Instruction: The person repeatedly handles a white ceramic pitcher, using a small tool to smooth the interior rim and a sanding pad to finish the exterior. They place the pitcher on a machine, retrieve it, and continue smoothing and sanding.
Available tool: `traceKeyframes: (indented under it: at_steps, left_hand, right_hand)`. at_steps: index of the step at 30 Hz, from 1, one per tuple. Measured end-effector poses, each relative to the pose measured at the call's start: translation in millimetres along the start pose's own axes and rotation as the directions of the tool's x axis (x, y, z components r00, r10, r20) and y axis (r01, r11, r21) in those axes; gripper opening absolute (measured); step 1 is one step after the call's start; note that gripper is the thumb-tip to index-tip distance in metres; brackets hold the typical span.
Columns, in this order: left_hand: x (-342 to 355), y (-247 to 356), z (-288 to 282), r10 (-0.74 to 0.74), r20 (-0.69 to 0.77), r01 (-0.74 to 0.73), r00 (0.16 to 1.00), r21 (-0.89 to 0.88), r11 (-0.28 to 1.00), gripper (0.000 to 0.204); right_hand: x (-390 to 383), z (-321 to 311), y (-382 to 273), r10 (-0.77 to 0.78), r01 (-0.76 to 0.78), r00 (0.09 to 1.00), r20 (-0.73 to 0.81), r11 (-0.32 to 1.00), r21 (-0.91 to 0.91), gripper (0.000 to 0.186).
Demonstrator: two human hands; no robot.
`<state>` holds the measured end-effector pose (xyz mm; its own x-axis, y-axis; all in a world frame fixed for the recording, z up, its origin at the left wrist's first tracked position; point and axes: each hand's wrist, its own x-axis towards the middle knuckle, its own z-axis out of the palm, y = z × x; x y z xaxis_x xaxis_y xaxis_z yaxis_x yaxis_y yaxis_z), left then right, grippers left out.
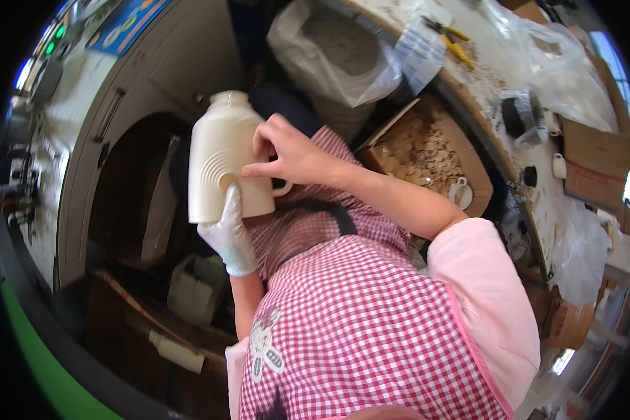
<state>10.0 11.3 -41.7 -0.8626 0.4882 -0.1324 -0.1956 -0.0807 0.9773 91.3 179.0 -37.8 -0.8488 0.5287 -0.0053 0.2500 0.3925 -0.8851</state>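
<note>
A cream plastic jug [220, 140] with a short neck and a side handle [283, 187] is held over my lap, its neck pointing away from me. On its facing side, curved ridges ring a small round tan disc [226, 182]. My left hand [229, 238], in a whitish glove, grips the jug's near end, its thumb up against the disc. Bare, my right hand [290, 154] lies over the jug's right side with bent fingers. Its thumb reaches across to just beside the disc. The left fingers behind the jug are hidden.
To the right, a cardboard box [479, 178] holds many small tan discs and a white ring-shaped piece. Yellow-handled pliers [455, 49] lie on the cluttered bench [514, 164]. A plastic-lined sack [294, 35] stands ahead. A grey machine cabinet [189, 63] borders the left.
</note>
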Motion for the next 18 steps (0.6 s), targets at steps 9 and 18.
traceKeyframes:
  at_steps: [9,18]
  left_hand:
    - [15.4,21.0,12.7,-0.036,0.014,0.037,0.999,-0.107,0.994,0.041]
    - [9.4,40.4,-12.9,-0.221,0.091,0.239,0.971,-0.362,0.901,0.040]
  right_hand:
    - [20.8,-343.1,102.7,-0.068,-0.484,0.751,-0.656,0.620,-0.618,0.031]
    - [21.0,-412.5,177.9,-0.058,-0.452,0.836,-0.545,0.490,-0.746,0.037]
